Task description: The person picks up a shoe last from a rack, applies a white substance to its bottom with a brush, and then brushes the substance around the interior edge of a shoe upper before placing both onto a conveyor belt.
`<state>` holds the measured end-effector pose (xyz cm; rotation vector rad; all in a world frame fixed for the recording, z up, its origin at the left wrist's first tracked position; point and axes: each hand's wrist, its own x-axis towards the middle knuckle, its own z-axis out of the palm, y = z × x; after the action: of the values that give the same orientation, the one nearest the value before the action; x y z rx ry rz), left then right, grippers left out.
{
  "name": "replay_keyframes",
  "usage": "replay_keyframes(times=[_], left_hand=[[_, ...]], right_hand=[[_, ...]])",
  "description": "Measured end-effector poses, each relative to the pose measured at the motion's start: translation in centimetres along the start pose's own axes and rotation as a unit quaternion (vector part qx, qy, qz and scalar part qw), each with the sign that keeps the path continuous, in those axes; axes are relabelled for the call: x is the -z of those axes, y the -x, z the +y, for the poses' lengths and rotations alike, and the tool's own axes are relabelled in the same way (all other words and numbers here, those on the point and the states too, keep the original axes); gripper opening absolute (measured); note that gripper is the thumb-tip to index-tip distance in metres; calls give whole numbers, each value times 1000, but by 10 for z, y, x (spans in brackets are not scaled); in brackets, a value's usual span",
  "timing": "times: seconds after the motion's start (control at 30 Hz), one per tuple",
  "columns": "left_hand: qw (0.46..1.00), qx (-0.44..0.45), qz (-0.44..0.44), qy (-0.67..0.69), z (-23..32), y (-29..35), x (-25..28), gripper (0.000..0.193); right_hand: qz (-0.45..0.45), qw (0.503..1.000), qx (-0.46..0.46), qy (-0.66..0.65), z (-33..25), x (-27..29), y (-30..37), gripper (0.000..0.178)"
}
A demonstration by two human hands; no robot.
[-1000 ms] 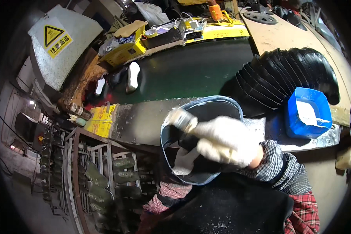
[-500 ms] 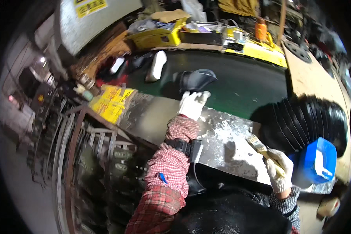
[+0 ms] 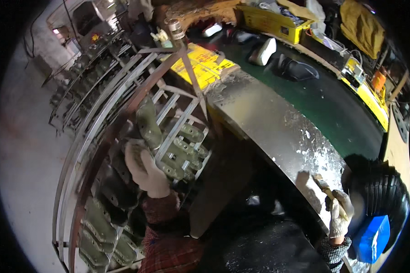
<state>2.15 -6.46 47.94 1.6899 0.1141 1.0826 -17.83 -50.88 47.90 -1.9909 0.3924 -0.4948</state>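
Note:
My left hand (image 3: 146,172), in a white knit glove, reaches into a metal rack (image 3: 134,109) of olive-green shoe lasts (image 3: 100,223). Its fingers stretch upward and look apart. They are beside an upright last (image 3: 148,123) and a dark shoe form (image 3: 114,191); the fingertips are partly lost in blur and shadow. Over the metal bench edge, my gloved right hand (image 3: 340,213) grips the handle of a flat brush (image 3: 324,185), bristles pointing up and away. Beside that hand stands a blue plastic tub (image 3: 379,236) with something white inside.
Black shoe uppers (image 3: 373,186) lie stacked beyond the tub. On the dark green belt (image 3: 314,98) rest a black upper (image 3: 298,68) and a white shoe last (image 3: 263,51). Yellow card (image 3: 205,66) covers the bench's far end. A yellow crate (image 3: 273,25) stands behind the belt.
My view has swung left. My left hand has left the bench by the black upper and come down into the rack. My right hand keeps the brush over the bench edge.

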Motion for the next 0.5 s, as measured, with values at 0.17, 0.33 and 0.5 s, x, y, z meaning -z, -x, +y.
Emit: replay_keyframes(times=[0.17,0.33,0.5], left_hand=[[961,67,-20,-268,-40,-61,-27,76],[993,84,-58,-67,-109,-75,-36,68],[877,334,-231,257,-96,-76,14,32]], right_hand=[[-34,993,22,111,-11,3,4,28],[10,998,-19,-57,8,7,31,26],[25,1000,17,9,15,34,43,29]])
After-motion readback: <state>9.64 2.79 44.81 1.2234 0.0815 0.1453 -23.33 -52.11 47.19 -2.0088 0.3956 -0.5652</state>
